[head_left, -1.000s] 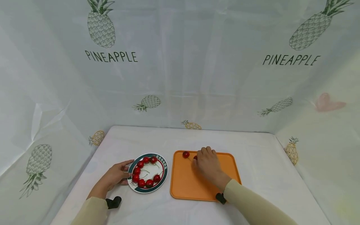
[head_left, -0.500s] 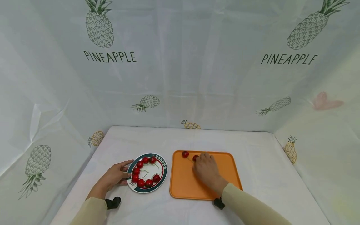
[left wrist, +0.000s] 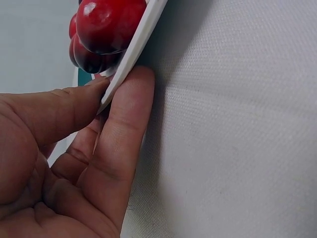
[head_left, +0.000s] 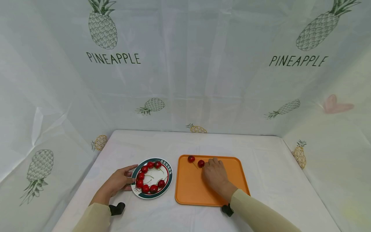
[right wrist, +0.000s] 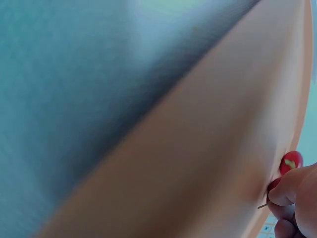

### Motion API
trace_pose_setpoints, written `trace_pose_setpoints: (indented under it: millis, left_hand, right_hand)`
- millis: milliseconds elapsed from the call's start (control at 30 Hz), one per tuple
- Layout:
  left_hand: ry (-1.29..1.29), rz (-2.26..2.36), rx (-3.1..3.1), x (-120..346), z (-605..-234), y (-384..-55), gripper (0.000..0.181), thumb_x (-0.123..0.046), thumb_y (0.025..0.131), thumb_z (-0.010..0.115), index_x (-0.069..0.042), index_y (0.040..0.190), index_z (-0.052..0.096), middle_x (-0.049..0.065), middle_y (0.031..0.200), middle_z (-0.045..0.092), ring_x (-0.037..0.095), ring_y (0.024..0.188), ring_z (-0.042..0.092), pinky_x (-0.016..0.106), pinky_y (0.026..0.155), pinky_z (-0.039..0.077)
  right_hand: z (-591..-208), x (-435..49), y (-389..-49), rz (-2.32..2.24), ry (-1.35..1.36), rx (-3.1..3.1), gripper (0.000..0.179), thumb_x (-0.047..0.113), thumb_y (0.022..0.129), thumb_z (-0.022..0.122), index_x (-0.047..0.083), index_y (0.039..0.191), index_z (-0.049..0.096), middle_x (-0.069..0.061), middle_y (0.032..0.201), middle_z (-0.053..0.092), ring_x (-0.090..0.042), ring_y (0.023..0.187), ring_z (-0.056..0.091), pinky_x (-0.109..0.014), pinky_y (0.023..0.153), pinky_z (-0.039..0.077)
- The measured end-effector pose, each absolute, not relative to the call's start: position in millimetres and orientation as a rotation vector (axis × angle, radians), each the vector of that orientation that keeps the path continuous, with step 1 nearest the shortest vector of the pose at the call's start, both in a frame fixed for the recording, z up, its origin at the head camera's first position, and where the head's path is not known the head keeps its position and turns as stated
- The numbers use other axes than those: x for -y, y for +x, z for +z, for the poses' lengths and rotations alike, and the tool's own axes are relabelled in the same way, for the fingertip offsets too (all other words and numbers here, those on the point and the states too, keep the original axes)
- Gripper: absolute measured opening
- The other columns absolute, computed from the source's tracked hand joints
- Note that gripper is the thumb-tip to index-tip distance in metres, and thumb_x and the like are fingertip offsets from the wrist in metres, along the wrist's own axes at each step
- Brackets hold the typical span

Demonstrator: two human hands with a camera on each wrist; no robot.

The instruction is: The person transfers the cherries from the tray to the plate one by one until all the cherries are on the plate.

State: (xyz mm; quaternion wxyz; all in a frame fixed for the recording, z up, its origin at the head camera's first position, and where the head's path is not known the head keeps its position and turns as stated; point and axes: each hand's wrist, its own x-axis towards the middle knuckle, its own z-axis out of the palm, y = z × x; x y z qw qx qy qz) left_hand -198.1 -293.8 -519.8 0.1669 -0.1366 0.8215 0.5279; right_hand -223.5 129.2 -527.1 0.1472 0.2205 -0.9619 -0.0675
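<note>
My left hand [head_left: 117, 181] pinches the left rim of a round plate [head_left: 169, 180] with a dark green border. In the left wrist view the thumb lies over the rim and a finger [left wrist: 130, 106] lies under it. Red cherries [head_left: 154, 189] form an open ring on the plate, several with stems showing. My right hand [head_left: 215, 175] is low over an orange tray [head_left: 188, 193], fingers curled at a cherry [head_left: 201, 163]. In the right wrist view thumb and finger close at that cherry [right wrist: 272, 186], partly covering it, and a short stem [right wrist: 262, 206] sticks out.
Another cherry [head_left: 191, 159] with a stem lies near the tray's back left corner. Plate and tray stand side by side on a white-covered table [head_left: 261, 154]. A pineapple-print sheet [head_left: 197, 80] hangs behind and at both sides.
My right hand has shifted slightly right and forward since half a second ago, uncovering more of the cherry beside its fingertips. The left hand and plate stay where they were.
</note>
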Motion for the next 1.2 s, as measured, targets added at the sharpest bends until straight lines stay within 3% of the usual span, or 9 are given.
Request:
trace_pose_setpoints:
  millis: [167, 333, 867, 1033, 1200]
  left_hand:
    - [-0.386, 1.523, -2.322, 293.5, -518.5, -196.9, 0.073, 0.003, 0.094, 0.071, -0.013, 0.160, 0.046, 0.025, 0.132, 0.051, 0.023, 0.091, 0.066, 0.035, 0.075, 0.065]
    - [-0.395, 1.515, -2.333, 293.0, -517.4, -194.8, 0.073, 0.003, 0.094, 0.071, -0.012, 0.160, 0.045, 0.025, 0.132, 0.052, 0.023, 0.091, 0.066, 0.035, 0.075, 0.065]
    - [-0.383, 1.513, -2.355, 292.6, -519.6, -196.1, 0.071, 0.002, 0.094, 0.071, -0.013, 0.159, 0.047, 0.025, 0.133, 0.053, 0.023, 0.090, 0.067, 0.036, 0.074, 0.065]
    - [-0.394, 1.520, -2.351, 292.5, -520.5, -196.4, 0.071, 0.003, 0.094, 0.071, -0.013, 0.159, 0.047, 0.026, 0.135, 0.054, 0.023, 0.089, 0.068, 0.036, 0.075, 0.066]
    - [-0.402, 1.527, -2.344, 292.4, -520.5, -196.4, 0.072, 0.003, 0.093, 0.071, -0.014, 0.159, 0.048, 0.027, 0.136, 0.054, 0.023, 0.089, 0.069, 0.037, 0.076, 0.066]
  right_hand:
    - [-519.5, -128.3, -226.0, -0.186, 0.631, 2.718, 0.021, 0.009, 0.087, 0.083, 0.005, 0.081, 0.063, -0.008, 0.078, 0.052, -0.027, 0.081, 0.043, -0.033, 0.068, 0.037]
    - [-505.1, -121.7, -229.9, -0.148, 0.641, 2.618, 0.026, 0.018, 0.090, 0.083, 0.004, 0.081, 0.063, -0.008, 0.080, 0.052, -0.028, 0.082, 0.046, -0.034, 0.068, 0.040]
    - [-487.0, -70.3, -229.2, -0.094, 0.748, 2.494, 0.027, 0.015, 0.088, 0.081, 0.007, 0.073, 0.060, -0.004, 0.073, 0.048, -0.022, 0.074, 0.039, -0.029, 0.065, 0.034]
    - [-482.0, -48.2, -227.5, -0.159, 0.860, 2.544, 0.015, 0.015, 0.091, 0.078, 0.005, 0.084, 0.069, -0.005, 0.079, 0.055, -0.023, 0.079, 0.044, -0.030, 0.069, 0.043]
    - [-482.2, -27.4, -229.7, -0.250, 1.026, 2.579, 0.020, 0.027, 0.095, 0.079, 0.009, 0.103, 0.076, -0.002, 0.093, 0.064, -0.021, 0.090, 0.048, -0.029, 0.080, 0.050]
